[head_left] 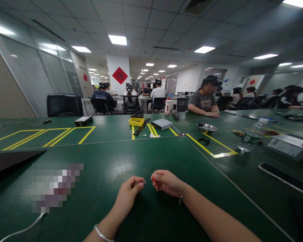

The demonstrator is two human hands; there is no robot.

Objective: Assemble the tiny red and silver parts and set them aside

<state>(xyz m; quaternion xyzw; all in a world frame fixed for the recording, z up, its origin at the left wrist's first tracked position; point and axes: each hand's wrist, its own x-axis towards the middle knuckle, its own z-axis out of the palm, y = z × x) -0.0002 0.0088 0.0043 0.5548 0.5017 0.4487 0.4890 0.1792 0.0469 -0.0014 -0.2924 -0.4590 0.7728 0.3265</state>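
Just above the green table, my two hands face each other with a small gap between them. My left hand pinches a tiny silvery piece between thumb and forefinger; a bit of red or pink shows by it. Closed as well, my right hand has a small orange-red piece at its fingertips. Both pieces are too small and too covered by fingers to name. A bracelet circles each wrist.
A pixelated phone-like object with a white cable lies left. Farther back are a yellow tray, a grey box and a metal bowl. Right: a water bottle, a dark phone and a seated person.
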